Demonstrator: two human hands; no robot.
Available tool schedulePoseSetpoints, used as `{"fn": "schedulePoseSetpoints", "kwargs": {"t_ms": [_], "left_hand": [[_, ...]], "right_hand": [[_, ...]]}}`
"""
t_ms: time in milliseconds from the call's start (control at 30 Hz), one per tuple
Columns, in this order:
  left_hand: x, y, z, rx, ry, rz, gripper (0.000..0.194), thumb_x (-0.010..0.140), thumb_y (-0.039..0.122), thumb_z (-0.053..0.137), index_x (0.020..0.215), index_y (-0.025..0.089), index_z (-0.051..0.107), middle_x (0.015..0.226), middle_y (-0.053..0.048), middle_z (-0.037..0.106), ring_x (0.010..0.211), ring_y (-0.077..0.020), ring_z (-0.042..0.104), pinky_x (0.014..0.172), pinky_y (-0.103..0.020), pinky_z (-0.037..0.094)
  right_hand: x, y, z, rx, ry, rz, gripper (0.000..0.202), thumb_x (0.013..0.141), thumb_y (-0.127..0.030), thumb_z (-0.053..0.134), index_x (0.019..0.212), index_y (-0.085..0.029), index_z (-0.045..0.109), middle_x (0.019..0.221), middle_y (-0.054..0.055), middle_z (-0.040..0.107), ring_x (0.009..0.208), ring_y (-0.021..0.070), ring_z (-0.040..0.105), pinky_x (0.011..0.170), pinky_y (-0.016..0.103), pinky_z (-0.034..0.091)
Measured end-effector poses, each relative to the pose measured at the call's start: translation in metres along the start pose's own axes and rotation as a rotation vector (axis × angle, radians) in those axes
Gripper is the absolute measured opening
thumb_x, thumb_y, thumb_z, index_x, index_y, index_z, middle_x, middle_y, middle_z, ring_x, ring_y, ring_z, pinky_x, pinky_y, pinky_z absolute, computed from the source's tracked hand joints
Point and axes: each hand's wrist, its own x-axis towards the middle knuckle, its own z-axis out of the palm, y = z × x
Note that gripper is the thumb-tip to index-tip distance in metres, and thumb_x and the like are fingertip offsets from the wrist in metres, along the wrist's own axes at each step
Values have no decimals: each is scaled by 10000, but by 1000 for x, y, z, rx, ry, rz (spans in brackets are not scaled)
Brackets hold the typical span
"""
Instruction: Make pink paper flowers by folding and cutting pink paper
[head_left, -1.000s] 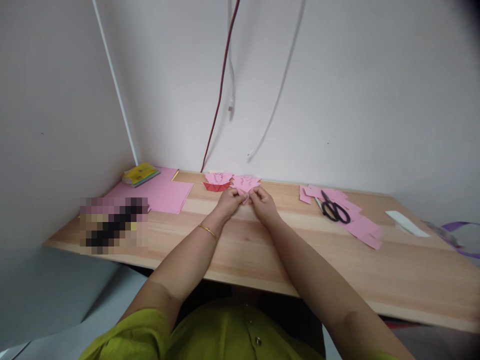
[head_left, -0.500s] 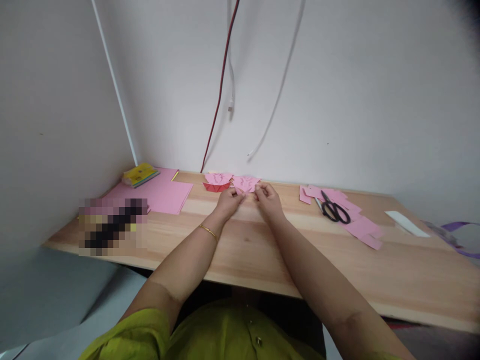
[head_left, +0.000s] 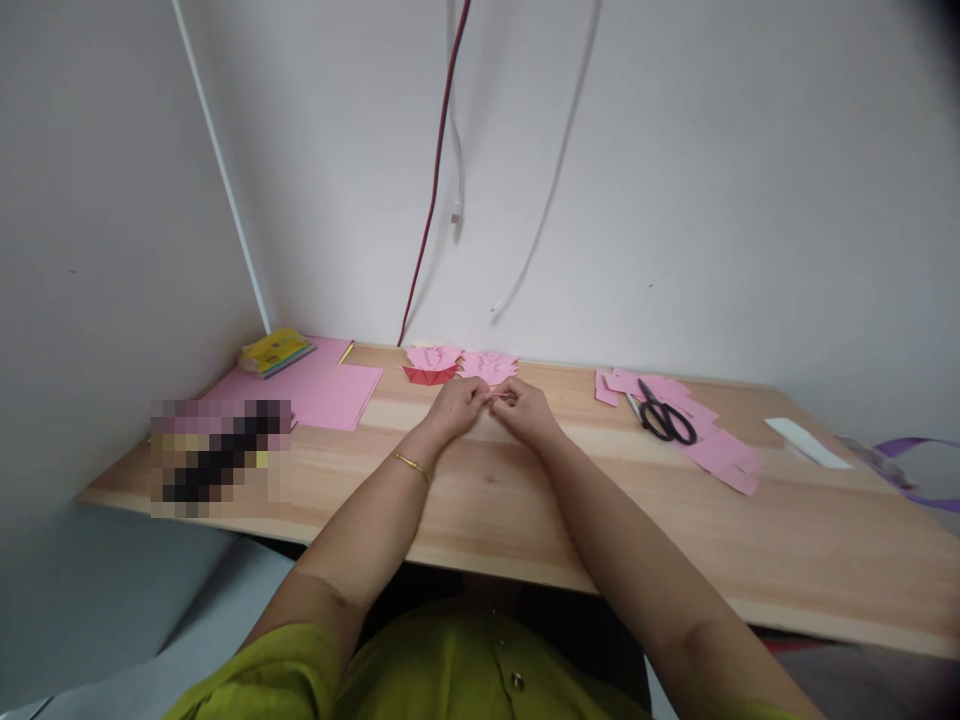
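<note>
My left hand (head_left: 459, 405) and my right hand (head_left: 523, 408) meet near the middle of the table, fingertips almost touching. Both pinch a small piece of pink paper (head_left: 492, 394), mostly hidden by the fingers. Just beyond them lie folded pink paper pieces (head_left: 489, 366), with more folded pink pieces (head_left: 434, 356) to their left. A red folded paper piece (head_left: 430, 375) lies in front of that left group.
Pink sheets (head_left: 345, 395) and a yellow packet (head_left: 276, 350) lie at the left, near a blurred-out dark object. On the right, black-handled scissors (head_left: 666, 420) rest on pink paper pieces (head_left: 724, 458), with a white strip (head_left: 808, 443) farther right.
My right hand has moved left and slightly down, closer to my left hand. The pink paper between them is now more covered by the fingers. The view has shifted slightly.
</note>
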Motion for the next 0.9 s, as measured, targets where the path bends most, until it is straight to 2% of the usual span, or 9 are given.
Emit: {"fn": "schedulePoseSetpoints", "kwargs": {"t_ms": [300,400,500,567,700,767,900], "left_hand": [[0,2,-9,11,-57,-32,225,739,220,593,536,194,498,508,19,461,536,-135,390,556,-269,258],[0,-1,-9,-75,-46,-102,237,722,252,621,531,184,498,521,19,480,544,-128,404,556,-262,270],[0,-5,-8,-282,24,-198,223,711,276,639,550,164,533,569,11,529,581,-120,447,586,-254,316],[1,-6,-5,-435,82,-257,220,690,278,664,552,150,550,600,4,553,606,-113,476,619,-253,350],[1,-6,7,-723,125,-385,232,599,282,747,563,135,572,598,2,573,596,-105,507,629,-257,389],[0,-4,12,-812,99,-429,238,564,284,772,587,129,593,594,-3,584,587,-110,521,623,-262,402],[-1,1,15,-857,61,-409,228,559,267,776,604,124,604,596,-3,591,591,-110,534,631,-262,413]], "right_hand": [[3,-9,-14,-98,61,4,56,651,-227,542,643,-183,576,601,-4,580,563,130,489,568,250,373],[5,-6,-20,-52,171,26,63,654,-229,541,673,-182,578,625,2,579,584,136,498,597,257,397],[7,-1,-24,62,281,88,126,692,-279,553,749,-172,584,701,22,610,620,142,529,633,268,424],[7,1,-22,128,194,70,186,706,-329,586,796,-167,591,757,32,625,661,145,550,656,268,434],[1,2,-7,163,-149,-27,242,706,-384,631,824,-172,617,760,16,628,677,140,550,647,253,427],[-2,2,1,131,-188,-33,245,726,-409,612,775,-169,619,701,1,607,639,134,525,616,247,406],[-2,2,4,99,-132,8,288,750,-444,582,720,-159,610,632,-12,560,588,118,468,566,231,357]]}}
